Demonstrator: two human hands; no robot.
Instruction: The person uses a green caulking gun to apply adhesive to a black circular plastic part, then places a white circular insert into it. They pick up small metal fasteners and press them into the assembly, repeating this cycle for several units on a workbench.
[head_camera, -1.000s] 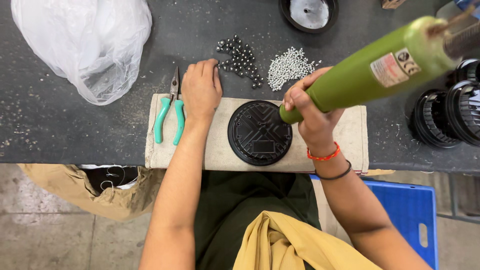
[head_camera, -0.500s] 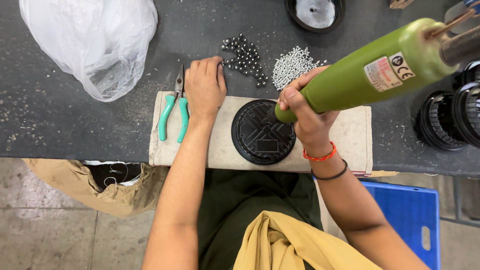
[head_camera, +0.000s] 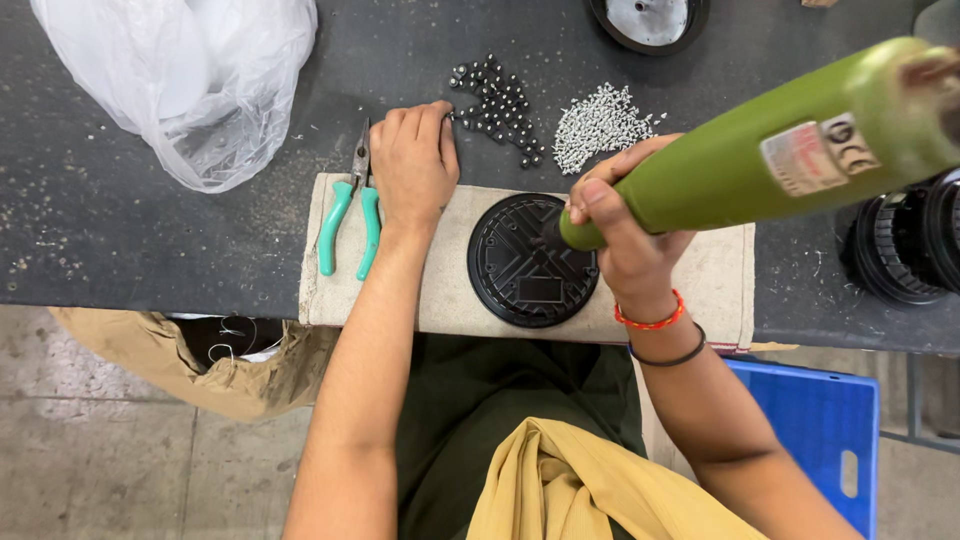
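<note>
My right hand (head_camera: 625, 225) grips a green power screwdriver (head_camera: 770, 160) whose tip rests on the right edge of a round black plastic disc (head_camera: 525, 262). The disc lies flat on a beige cloth pad (head_camera: 440, 300). My left hand (head_camera: 412, 160) lies palm down, fingers curled, at the pad's upper left, its fingertips touching a pile of small dark balls (head_camera: 495, 105). Beside that pile sits a heap of silver screws (head_camera: 598, 125). Teal-handled pliers (head_camera: 350, 215) lie just left of my left hand.
A crumpled clear plastic bag (head_camera: 185, 75) sits at the back left of the dark table (head_camera: 130, 230). Stacked black ring parts (head_camera: 905, 250) stand at the right edge, a round metal-centred part (head_camera: 648, 20) at the top. A blue crate (head_camera: 820, 420) is below right.
My left hand has stayed on the pad near the dark balls. My right hand and the green screwdriver keep their place on the disc's right edge; the view has shifted slightly.
</note>
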